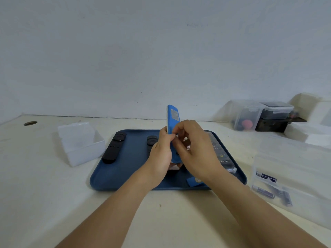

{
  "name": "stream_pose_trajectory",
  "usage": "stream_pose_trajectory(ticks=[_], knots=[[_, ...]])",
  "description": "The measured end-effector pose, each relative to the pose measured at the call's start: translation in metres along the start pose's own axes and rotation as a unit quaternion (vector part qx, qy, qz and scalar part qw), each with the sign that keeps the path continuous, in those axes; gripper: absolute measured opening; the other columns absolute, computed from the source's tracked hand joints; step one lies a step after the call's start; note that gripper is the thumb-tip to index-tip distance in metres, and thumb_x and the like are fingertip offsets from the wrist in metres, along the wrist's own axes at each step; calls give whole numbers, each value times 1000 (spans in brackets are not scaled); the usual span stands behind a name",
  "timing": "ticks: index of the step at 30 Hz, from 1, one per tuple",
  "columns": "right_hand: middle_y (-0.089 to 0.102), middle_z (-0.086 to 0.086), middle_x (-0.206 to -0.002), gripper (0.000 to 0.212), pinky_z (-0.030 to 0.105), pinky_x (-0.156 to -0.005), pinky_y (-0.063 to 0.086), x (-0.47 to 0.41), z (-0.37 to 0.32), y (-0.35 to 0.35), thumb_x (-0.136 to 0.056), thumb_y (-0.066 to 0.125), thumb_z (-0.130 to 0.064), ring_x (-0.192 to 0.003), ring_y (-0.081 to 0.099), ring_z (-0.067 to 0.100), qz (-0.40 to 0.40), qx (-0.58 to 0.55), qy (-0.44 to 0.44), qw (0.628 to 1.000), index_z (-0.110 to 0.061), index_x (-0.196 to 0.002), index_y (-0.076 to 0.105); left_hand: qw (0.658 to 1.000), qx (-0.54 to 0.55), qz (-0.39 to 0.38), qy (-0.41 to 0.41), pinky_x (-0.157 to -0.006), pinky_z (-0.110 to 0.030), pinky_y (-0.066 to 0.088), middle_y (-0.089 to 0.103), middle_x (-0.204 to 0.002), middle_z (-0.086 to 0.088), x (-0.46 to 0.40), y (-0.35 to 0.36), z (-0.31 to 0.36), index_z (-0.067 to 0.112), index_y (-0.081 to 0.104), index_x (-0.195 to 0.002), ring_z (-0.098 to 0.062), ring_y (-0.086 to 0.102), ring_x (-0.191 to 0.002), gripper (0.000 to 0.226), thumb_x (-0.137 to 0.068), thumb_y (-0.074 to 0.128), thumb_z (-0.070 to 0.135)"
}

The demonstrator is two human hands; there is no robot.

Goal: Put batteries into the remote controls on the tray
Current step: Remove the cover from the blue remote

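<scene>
I see the left hand (162, 149) wrapped around the lower half of a blue remote control (172, 119), holding it nearly upright above the middle of the dark blue tray (107, 178), its labelled back turned toward the camera. The right hand (195, 147) is curled against the remote's back at mid-height, fingertips (176, 133) pressed to it; I cannot tell whether they pinch a battery there. On the tray, a black remote (112, 149) lies at the left, a second black remote (152, 140) sits partly hidden behind the left hand, and a long remote in clear wrapping (222, 154) lies along the right side. A small blue piece (194, 181), possibly the battery cover, rests on the tray near its front edge, beside the right wrist. The tray sits on the pale counter (53, 203). Left of it stands an open translucent box (80, 142). To the right, a clear compartment case (286, 176) holds several purple batteries (266, 176). Lidded storage containers (259, 115) stand at the far right, against the wall.
</scene>
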State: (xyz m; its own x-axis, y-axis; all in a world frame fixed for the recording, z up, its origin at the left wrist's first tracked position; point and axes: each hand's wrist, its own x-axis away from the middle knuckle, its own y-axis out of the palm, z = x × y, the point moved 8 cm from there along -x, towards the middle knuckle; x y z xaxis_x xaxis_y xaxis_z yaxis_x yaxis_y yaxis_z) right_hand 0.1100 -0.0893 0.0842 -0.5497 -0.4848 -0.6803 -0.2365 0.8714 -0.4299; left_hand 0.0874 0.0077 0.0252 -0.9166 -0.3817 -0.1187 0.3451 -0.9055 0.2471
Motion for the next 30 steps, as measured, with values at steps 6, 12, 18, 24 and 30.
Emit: stream_pose_trajectory(ticks=[6,12,18,24,30], knots=[[67,0,-85,16,21,-63,54,-1,18,-2,-89,71,-4,-77,66,10,27,-121,115,986,-17,-88,62,999,33,8,-17,-80,-49,50,68,-119,-18,2,2,0,23,57,-125,-32,67,-100,46,-85,47,42],[68,9,-87,13,24,-60,53,7,50,-2,-94,59,2,-66,61,15,116,-478,353,796,-5,-104,64,998,52,30,2,-70,-38,53,65,-110,-12,-1,1,6,23,54,-127,-22,62,-86,26,-108,36,21],[41,0,-60,15,21,-44,38,15,68,5,-95,51,-11,-49,37,11,32,-498,476,724,-5,-87,62,995,90,-1,31,-84,-40,61,65,-118,-13,3,3,17,21,45,-137,-21,71,-97,33,-106,44,10],[29,-7,-49,40,22,-38,21,16,60,-1,-92,62,-55,-41,22,9,-53,-270,472,837,-16,-84,58,992,-2,4,125,-95,-42,53,69,-113,-6,3,-5,30,22,61,-117,-26,67,-110,47,-76,75,3],[29,-5,-56,36,18,-34,16,17,54,9,-94,61,-52,-44,18,7,-73,-357,457,811,-18,-83,54,971,-114,25,207,-91,-34,57,70,-116,-1,19,1,42,17,61,-111,-17,68,-109,46,-77,80,-8]])
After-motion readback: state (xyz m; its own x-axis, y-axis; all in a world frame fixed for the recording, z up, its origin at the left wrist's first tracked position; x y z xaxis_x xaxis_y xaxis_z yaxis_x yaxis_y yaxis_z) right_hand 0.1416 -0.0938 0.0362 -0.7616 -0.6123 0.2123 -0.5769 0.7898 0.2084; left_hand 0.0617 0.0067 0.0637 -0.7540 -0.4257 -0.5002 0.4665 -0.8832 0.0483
